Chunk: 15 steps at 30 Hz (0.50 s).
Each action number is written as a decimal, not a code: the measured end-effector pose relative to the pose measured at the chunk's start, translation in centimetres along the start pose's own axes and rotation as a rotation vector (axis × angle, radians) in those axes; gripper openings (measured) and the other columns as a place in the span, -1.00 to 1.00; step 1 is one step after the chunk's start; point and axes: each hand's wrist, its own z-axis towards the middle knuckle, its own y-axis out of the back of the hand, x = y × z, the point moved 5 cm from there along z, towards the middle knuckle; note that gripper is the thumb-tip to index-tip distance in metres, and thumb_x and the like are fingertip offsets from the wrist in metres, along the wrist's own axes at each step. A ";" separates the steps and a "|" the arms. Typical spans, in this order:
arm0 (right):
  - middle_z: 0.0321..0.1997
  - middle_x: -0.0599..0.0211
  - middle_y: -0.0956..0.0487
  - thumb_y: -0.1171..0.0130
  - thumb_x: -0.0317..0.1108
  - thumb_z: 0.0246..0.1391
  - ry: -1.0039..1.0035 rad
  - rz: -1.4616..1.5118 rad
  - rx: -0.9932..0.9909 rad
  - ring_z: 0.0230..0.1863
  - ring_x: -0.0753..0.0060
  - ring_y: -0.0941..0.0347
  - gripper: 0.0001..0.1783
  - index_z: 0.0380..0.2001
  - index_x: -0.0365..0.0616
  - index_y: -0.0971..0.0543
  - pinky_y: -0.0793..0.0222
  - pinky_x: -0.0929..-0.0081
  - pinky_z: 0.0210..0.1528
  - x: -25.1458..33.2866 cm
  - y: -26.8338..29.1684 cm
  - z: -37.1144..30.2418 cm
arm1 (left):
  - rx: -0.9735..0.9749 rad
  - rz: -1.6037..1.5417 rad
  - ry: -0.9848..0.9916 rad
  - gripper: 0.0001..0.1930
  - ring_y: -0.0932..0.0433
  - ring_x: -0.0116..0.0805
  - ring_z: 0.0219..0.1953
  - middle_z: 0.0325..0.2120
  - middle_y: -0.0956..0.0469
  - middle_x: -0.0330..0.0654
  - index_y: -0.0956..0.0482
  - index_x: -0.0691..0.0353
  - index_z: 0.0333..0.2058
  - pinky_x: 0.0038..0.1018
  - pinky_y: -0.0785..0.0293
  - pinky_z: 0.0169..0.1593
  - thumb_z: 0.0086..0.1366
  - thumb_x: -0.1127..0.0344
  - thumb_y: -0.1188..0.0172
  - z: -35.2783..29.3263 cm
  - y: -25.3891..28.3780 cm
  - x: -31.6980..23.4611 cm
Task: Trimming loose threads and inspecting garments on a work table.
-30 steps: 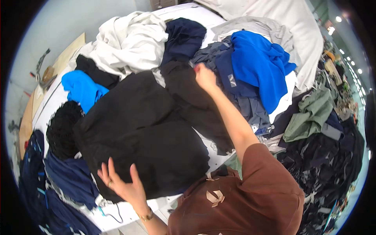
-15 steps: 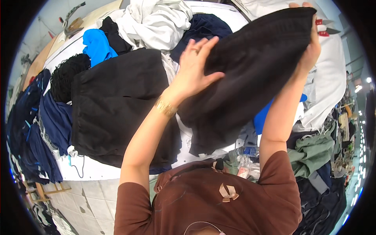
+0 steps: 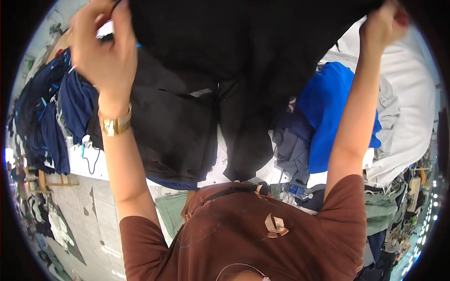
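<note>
Past the near edge of the white surface (image 3: 77, 161), partly over black clothes (image 3: 173, 129) at left and left of a blue cloth (image 3: 323, 110), holding up black trousers (image 3: 267, 47), stretched wide, gripped between the left hand (image 3: 105, 56) and the right hand (image 3: 382, 27).

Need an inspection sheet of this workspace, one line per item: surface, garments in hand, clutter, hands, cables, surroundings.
Surface: white table, mostly covered by cloth.
Garments in hand: held black garment, stretched between the hands, top edge out of frame; lower part hangs over the table.
Clutter: flat black garment at centre-left, navy garments at far left, bright blue cloth and grey cloth at right.
Left hand: at the held garment's left side; grip unclear.
Right hand: closed on its upper right corner; blurred.
Cables: thin cord looped at the table's left edge; cable or drawstring, cannot tell.
Surroundings: tiled floor below.
</note>
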 end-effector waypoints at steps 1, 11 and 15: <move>-0.43 0.42 -0.40 -0.07 -0.37 0.17 -0.007 0.003 -0.006 -0.35 0.55 -0.40 -0.87 -0.28 -0.21 -0.45 -0.30 0.58 -0.29 -1.3 2.3 0.0 | 0.062 0.114 -0.090 -0.89 -0.56 -0.23 -0.40 -0.38 -0.60 -0.13 -0.47 0.30 -0.45 -0.44 -0.45 -0.27 0.05 0.59 -0.21 -0.7 1.1 -0.9; -0.43 0.18 -0.48 0.00 -0.70 -0.18 0.136 -1.616 0.503 -0.36 0.14 -0.43 -0.74 -0.37 -0.19 -0.49 -0.32 0.37 -0.29 -18.9 28.0 -20.8 | 0.956 0.400 0.698 -0.89 -0.34 0.03 0.08 -0.15 -0.44 -0.05 -0.51 0.24 -0.39 -0.23 -0.28 0.09 0.10 0.44 -0.25 -26.0 13.5 -3.8; -0.46 0.24 -0.50 -0.05 -0.60 0.01 0.079 -1.657 0.346 -0.44 0.31 -0.42 -0.88 -0.36 -0.20 -0.50 -0.32 0.48 -0.38 -19.1 28.4 -22.5 | 0.759 0.407 0.856 -0.87 -0.47 -0.17 -0.17 -0.28 -0.49 -0.10 -0.50 0.26 -0.43 -0.38 -0.39 -0.13 0.11 0.39 -0.28 -26.0 13.1 -6.1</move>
